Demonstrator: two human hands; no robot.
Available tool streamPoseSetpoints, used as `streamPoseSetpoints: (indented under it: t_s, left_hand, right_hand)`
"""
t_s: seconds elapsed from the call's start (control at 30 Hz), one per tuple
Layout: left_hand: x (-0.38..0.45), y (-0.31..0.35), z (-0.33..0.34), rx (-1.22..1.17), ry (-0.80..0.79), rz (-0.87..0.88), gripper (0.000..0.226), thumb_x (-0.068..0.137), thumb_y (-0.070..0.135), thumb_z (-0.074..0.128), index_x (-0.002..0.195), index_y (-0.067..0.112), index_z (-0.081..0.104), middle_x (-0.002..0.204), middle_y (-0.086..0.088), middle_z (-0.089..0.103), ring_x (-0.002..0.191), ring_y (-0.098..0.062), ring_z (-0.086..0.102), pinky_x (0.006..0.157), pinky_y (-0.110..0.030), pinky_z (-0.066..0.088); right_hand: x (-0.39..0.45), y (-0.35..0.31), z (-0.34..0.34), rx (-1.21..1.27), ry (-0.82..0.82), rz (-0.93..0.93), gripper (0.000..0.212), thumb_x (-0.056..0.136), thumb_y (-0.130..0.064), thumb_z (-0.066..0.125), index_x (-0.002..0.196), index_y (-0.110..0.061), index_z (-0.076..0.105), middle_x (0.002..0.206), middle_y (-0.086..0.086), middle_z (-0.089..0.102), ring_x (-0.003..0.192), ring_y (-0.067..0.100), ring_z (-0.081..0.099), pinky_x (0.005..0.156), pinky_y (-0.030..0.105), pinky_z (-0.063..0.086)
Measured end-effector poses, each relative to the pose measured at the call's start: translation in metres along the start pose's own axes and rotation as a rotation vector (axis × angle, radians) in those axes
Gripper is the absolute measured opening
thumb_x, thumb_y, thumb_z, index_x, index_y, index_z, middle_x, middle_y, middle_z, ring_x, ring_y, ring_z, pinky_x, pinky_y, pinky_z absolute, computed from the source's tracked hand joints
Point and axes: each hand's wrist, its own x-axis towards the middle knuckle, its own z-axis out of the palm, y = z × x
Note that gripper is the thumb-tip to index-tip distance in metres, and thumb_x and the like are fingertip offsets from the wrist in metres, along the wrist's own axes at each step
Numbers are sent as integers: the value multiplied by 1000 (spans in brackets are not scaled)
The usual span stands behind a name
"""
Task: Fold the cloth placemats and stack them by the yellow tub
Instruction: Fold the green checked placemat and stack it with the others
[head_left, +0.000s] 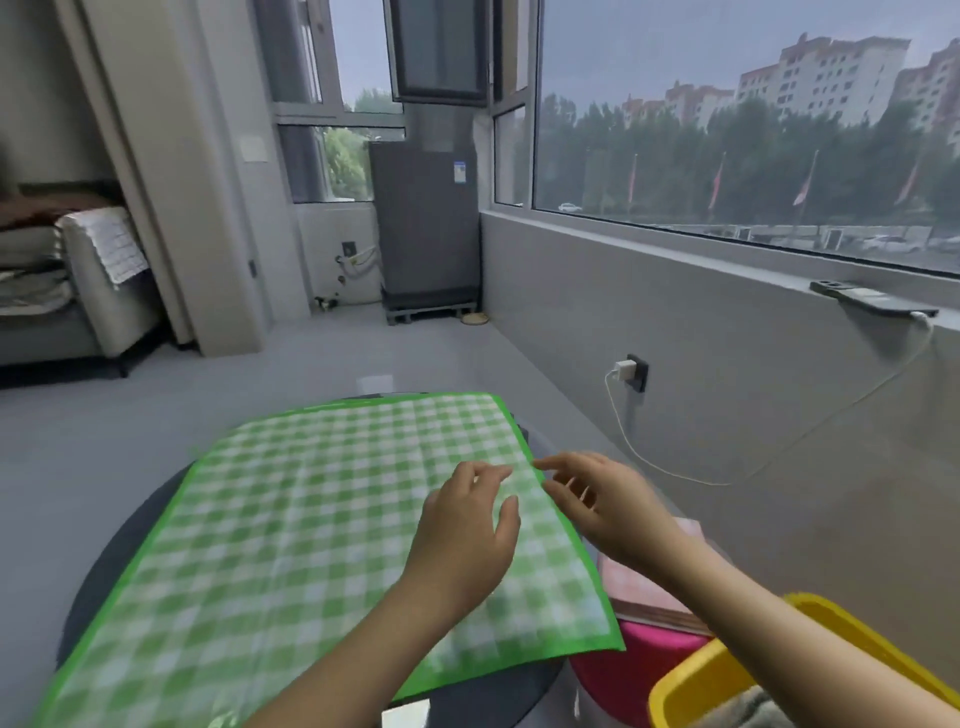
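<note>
Both hands over flat green-checked cloth placemat (311, 519) on desk: left hand (467, 540) loosely curled, empty; right hand (597, 499) fingers spread, nearest the right hem.

Left hand (467, 525) and right hand (597, 499) reach forward side by side, fingers loosely spread.

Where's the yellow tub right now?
In the head view, the yellow plastic tub sits at the bottom right corner, under the right forearm, beside a pink round stool and right of the green checked cloth placemat.

Soft overcast daylight from the window (727, 130); blurred, edge-warped.
</note>
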Motion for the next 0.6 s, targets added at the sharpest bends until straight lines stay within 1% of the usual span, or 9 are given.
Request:
streamPoseSetpoints:
  t_s: [0.03,0.1,0.2,0.3,0.37,0.4,0.47,0.53,0.6]
  left_hand:
    - [-8,-13,-10,86,-16,10,51,95,45,25,138,25,41,137,8,40,125,-9,41,107,-27,27]
    - [-24,-39,-26,243,-74,4,68,86,52,9,142,24,37,144,5,36,131,-12,35,108,-27,24]
    - [-48,-80,-39,346,-185,-49,63,91,50,10,146,24,29,151,3,25,138,-14,24,110,-27,22]
    - [-71,-108,-44,373,-267,-84,86,73,56,-5,145,25,30,152,1,25,139,-15,23,111,-29,23]
    - [-82,-123,-43,331,-290,-140,80,78,58,0,143,26,34,149,2,28,138,-14,25,111,-27,23]
    - [-85,-128,-42,288,-285,-173,69,86,57,10,142,26,35,147,3,31,135,-13,28,110,-25,24]
    - [-90,-135,-39,229,-271,-190,48,97,46,31,141,26,38,142,6,35,131,-10,33,107,-22,26]
    - [-94,-139,-39,188,-257,-167,43,98,40,38,139,27,41,139,8,36,129,-8,34,106,-19,24]
    - [-101,-143,-38,139,-266,-154,44,96,43,38,137,28,44,140,12,35,132,-6,30,106,-12,15]
  right_hand:
    - [5,-7,13,7,-19,-26,24,91,-32,55,115,-32,61,82,-25,51,68,-7,54,67,12,40]
    - [11,-21,39,9,-61,-84,28,90,-40,51,115,-34,61,84,-26,52,71,-8,54,70,16,45]
    - [18,-38,75,-22,-165,-187,44,85,-55,36,116,-36,59,94,-20,58,81,-4,55,74,19,46]
    - [17,-47,103,-34,-245,-259,46,85,-55,35,117,-33,60,103,-14,63,90,2,59,77,20,46]
    - [16,-50,121,-42,-289,-302,43,87,-52,38,116,-31,61,104,-11,65,94,7,60,80,25,49]
    - [14,-50,128,-48,-307,-326,41,88,-50,40,115,-30,62,104,-9,66,94,10,61,80,28,51]
    - [11,-50,140,-63,-335,-377,37,88,-48,44,112,-28,64,101,-8,66,92,13,62,79,31,52]
    - [5,-50,146,-68,-350,-396,32,88,-46,46,110,-29,64,101,-9,65,92,13,59,79,32,51]
    - [0,-49,151,-80,-323,-419,30,88,-45,49,109,-31,64,102,-9,63,92,14,56,79,31,50]
